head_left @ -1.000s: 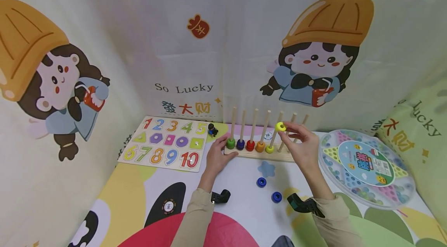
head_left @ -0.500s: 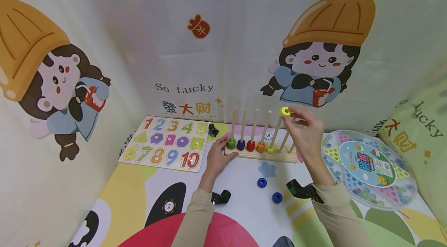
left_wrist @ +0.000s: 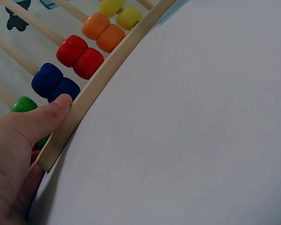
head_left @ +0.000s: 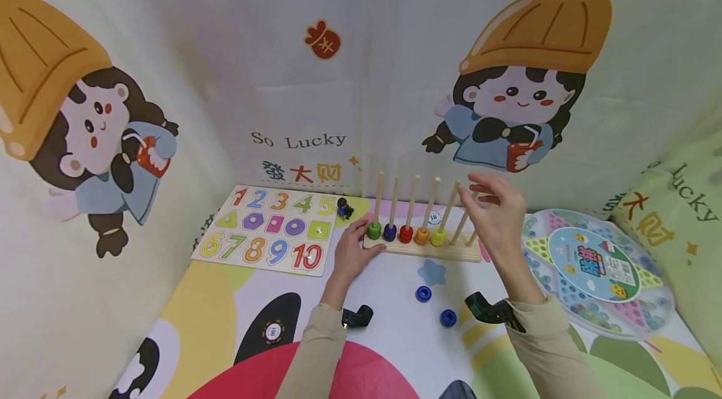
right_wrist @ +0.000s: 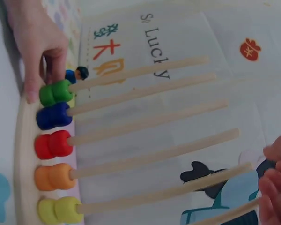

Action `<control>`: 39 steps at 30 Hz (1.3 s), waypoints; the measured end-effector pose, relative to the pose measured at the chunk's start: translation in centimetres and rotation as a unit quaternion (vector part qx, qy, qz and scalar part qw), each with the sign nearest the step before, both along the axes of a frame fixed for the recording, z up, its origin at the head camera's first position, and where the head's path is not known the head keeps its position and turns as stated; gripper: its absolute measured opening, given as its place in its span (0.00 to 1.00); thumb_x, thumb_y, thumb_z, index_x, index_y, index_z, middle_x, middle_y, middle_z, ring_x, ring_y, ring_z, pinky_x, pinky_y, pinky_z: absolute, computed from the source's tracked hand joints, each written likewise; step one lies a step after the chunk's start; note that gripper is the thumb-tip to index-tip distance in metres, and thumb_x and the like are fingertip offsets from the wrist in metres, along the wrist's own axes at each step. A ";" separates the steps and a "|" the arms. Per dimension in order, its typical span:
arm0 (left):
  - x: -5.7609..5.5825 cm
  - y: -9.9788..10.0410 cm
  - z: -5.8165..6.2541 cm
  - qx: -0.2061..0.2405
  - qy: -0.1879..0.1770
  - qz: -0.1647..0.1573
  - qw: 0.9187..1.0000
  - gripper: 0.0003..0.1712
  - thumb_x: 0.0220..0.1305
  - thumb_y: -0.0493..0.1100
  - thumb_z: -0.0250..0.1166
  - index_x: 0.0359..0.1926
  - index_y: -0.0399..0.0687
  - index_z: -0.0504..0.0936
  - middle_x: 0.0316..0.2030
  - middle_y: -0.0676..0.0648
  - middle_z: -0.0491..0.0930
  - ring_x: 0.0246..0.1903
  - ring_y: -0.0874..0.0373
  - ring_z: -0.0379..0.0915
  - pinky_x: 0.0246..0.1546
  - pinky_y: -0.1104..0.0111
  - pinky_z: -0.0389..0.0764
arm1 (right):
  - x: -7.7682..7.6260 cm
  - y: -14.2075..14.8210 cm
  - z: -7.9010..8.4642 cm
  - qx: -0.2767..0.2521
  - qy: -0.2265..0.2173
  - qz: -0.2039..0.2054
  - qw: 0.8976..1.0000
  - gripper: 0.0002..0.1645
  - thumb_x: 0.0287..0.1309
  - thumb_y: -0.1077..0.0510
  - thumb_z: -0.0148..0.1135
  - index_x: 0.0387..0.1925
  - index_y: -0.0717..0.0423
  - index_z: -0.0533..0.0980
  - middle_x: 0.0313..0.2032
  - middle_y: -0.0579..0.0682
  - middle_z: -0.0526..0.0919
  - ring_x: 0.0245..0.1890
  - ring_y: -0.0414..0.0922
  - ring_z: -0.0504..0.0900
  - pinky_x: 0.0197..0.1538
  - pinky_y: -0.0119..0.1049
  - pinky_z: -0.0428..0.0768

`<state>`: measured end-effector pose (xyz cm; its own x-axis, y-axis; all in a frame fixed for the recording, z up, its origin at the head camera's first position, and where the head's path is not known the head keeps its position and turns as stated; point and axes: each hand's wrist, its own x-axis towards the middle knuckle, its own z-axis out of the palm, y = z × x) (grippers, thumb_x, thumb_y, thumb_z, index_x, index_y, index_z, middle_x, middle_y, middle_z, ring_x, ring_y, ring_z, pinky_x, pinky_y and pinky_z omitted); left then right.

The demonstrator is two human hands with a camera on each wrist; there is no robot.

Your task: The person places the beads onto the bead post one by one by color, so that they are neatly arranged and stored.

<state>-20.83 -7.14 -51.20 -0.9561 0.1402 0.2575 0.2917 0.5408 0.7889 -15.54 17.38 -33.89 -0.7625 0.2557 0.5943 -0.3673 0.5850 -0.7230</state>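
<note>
A wooden bead rack (head_left: pixel 406 248) with a row of upright pegs stands on the table. Green (right_wrist: pixel 56 93), dark blue (right_wrist: pixel 54 116), red (right_wrist: pixel 54 144), orange (right_wrist: pixel 55 177) and yellow beads (right_wrist: pixel 61 210) sit in pairs at the bottoms of the first pegs. My left hand (head_left: pixel 351 255) grips the rack's left end, its thumb on the base's front edge in the left wrist view. Near the top of the yellow beads' peg, my right hand (head_left: pixel 497 217) has its fingers parted and holds nothing. It hides part of the rightmost pegs in the head view.
Two blue beads (head_left: pixel 423 294) (head_left: pixel 448 318) lie on the table in front of the rack. A number puzzle board (head_left: pixel 265 230) lies left, with a small toy figure (head_left: pixel 345 208) beside it. Right is a round marble game board (head_left: pixel 598 274). A printed cloth (head_left: pixel 395 73) hangs behind.
The right hand rose to the peg's top with a yellow bead and let it go. The bead dropped down the peg onto the other yellow one. The left hand stayed put.
</note>
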 end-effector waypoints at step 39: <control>0.0 0.1 0.0 0.020 0.003 -0.003 1.000 0.38 0.51 0.46 0.78 0.60 0.30 0.76 0.65 0.40 0.70 0.61 0.44 0.69 0.58 0.60 0.78 | 6.6 0.1 -15.1 0.081 -0.222 0.211 0.948 0.19 0.45 0.62 0.78 0.43 0.58 0.84 0.39 0.46 0.86 0.39 0.45 0.82 0.40 0.32 0.84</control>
